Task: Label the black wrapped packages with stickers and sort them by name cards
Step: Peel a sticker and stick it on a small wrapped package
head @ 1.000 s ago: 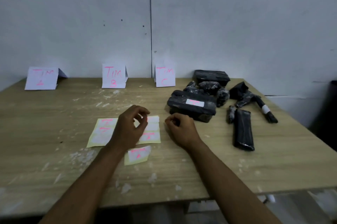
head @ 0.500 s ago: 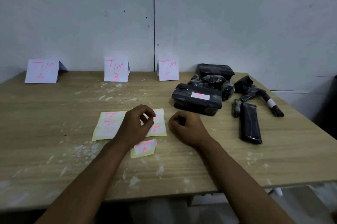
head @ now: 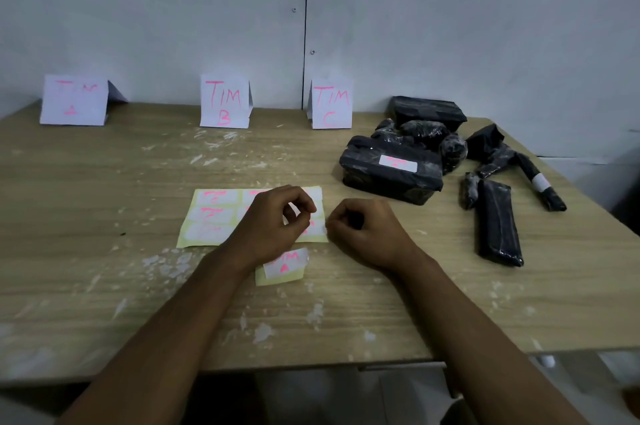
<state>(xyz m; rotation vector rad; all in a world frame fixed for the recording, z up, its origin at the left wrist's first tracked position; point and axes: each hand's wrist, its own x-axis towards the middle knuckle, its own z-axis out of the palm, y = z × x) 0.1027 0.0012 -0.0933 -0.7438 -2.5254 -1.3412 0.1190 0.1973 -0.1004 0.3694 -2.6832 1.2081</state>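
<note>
A yellow sticker sheet (head: 211, 217) with pink-lettered white stickers lies mid-table. My left hand (head: 270, 227) hovers over its right part, thumb and forefinger pinched together at a sticker there. My right hand (head: 363, 230) is curled like a fist, thumb and forefinger at the sheet's right edge. A cut-off sticker marked "TIM A" (head: 284, 267) lies just below my left hand. Black wrapped packages are piled at the right. The big front package (head: 388, 175) carries a white sticker. Name cards TIM A (head: 72, 101), TIM B (head: 224, 102) and TIM C (head: 330, 106) stand along the wall.
A long flat black package (head: 498, 227) and a thin black roll with a white band (head: 540, 185) lie near the table's right edge. White paper scraps dot the wooden table (head: 104, 182). The front edge of the table runs just below my forearms.
Both hands stay at the sticker sheet, and my left thumb and forefinger have closed a little more. The view has shifted slightly. No package has moved.
</note>
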